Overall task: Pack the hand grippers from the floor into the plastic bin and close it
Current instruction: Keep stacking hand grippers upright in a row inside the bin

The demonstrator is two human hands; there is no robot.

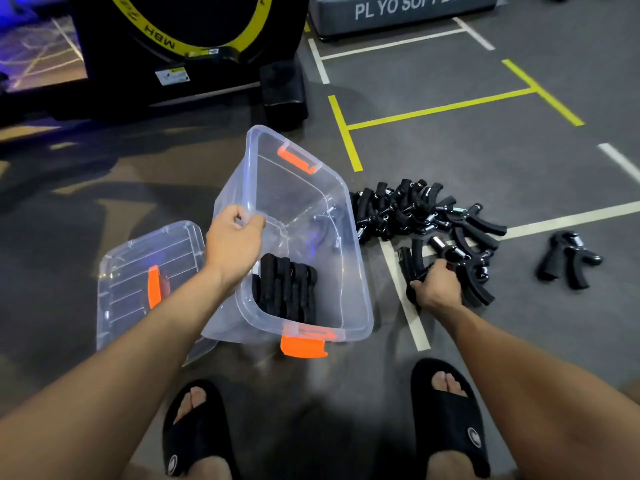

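The large clear plastic bin with orange latches (349,271) is taken as the landmark: it is tipped up on the grey gym floor (450,81), its open mouth turned toward the wearer. A short row of black foam-handled hand grippers (287,289) is already packed against its lower wall, and one or two more are dimly seen through the far wall, though their number cannot be told. The rest of the bin is unfilled, so the packing is judged to be at an early stage.

Just left of the bin, the clear flat plastic lid with an orange handle (138,271) lies on the floor, partly under the bin's edge; closing is not yet done.

Right of the bin, touching its side, a dense pile of black spring hand grippers (415,213) is spread over the floor, and a lone pair of black grippers (568,259) lies well apart, farther right. Most of the job is therefore judged to be left.

The left hand (235,244) is curled over the bin's near-left rim, fingers closed on it. The right hand (437,287) is pressed onto the pile's near edge, fingers clamped round a few gripper handles.
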